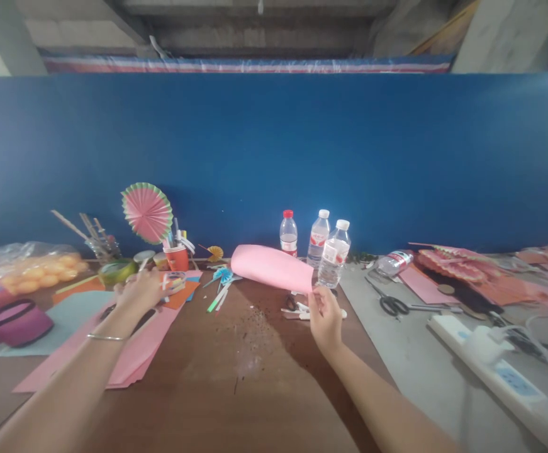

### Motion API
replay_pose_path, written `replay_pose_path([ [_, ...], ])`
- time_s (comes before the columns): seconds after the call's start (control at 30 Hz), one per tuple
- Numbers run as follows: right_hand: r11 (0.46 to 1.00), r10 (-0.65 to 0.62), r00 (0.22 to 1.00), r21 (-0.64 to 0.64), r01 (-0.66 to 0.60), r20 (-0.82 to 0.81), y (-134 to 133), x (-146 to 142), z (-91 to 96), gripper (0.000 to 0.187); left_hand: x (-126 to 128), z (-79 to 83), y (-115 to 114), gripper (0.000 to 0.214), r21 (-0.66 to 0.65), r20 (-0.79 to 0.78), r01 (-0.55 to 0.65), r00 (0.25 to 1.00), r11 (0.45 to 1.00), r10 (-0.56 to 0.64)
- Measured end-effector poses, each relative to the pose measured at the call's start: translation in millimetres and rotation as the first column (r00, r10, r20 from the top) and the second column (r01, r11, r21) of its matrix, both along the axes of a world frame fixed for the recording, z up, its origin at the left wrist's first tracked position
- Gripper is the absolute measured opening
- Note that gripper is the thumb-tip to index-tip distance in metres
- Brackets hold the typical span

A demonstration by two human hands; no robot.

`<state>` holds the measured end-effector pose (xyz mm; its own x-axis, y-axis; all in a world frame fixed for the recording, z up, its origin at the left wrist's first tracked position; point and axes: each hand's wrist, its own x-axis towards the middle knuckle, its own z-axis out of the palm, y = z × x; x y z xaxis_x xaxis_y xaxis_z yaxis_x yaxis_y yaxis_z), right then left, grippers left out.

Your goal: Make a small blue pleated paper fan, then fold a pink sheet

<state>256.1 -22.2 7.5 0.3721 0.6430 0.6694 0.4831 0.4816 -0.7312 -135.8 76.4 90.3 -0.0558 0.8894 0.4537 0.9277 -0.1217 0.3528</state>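
Thumb and fingers of the right hand pinch one corner of a curled pink paper sheet, which arches just in front of the red-capped bottle. Well left of that bottle, the left hand is poised over loose pink sheets; whether it grips anything cannot be told. Work on the curled sheet looks early: it is bent but shows no pleats, and any folding or fastening appears undone, while a pleated pink-and-green fan stands complete, left of the bottle.
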Motion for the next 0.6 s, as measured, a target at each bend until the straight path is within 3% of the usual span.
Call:
replay_pose_path([
  [0.07, 0.998, 0.022, 0.995, 0.064, -0.028, 0.095, -4.4, -4.8, 3.8, 0.008, 8.9, -9.9, -10.6, 0.047, 0.027, -0.089, -0.03, 0.995, 0.999, 0.033],
  [0.1, 0.995, 0.032, 0.99, 0.087, -0.044, 0.138, -6.4, -6.7, 5.3, 0.007, 20.7, -18.2, -17.1, 0.051, 0.019, -0.239, 0.07, 0.969, 0.997, -0.063],
  [0.17, 0.991, 0.055, 0.978, 0.107, -0.078, 0.199, -9.2, -8.9, 7.6, 0.006, 51.5, -38.6, -29.3, 0.05, -0.054, -0.307, 0.239, 0.92, 0.97, -0.244],
  [0.2, 0.99, 0.063, 0.974, 0.109, -0.088, 0.217, -10.1, -9.3, 8.3, 0.006, 66.9, -49.3, -33.8, 0.049, -0.113, -0.324, 0.343, 0.874, 0.932, -0.361],
  [0.27, 0.989, 0.061, 0.97, 0.114, -0.09, 0.236, -10.8, -8.7, 8.9, 0.007, 90.3, -68.4, -37.3, 0.05, -0.267, -0.319, 0.549, 0.725, 0.792, -0.61],
  [0.33, 0.987, 0.051, 0.967, 0.134, -0.087, 0.248, -10.8, -7.6, 8.9, 0.007, 99.1, -81.7, -32.3, 0.054, -0.289, -0.262, 0.542, 0.748, 0.789, -0.61],
  [0.47, 0.973, 0.09, 0.936, 0.171, -0.155, 0.339, -13.4, -7.5, 10.2, 0.01, 83.1, -87.1, -6.4, 0.06, -0.232, -0.162, 0.401, 0.882, 0.886, -0.442],
  [0.53, 0.958, 0.139, 0.878, 0.162, -0.236, 0.458, -17.9, -10.0, 12.6, 0.011, 71.4, -81.4, 5.1, 0.056, -0.209, -0.141, 0.368, 0.905, 0.906, -0.401],
  [0.6, 0.929, 0.184, 0.761, 0.142, -0.341, 0.623, -24.9, -15.0, 16.0, 0.011, 63.8, -73.1, 11.7, 0.047, -0.186, -0.11, 0.359, 0.917, 0.915, -0.382],
])
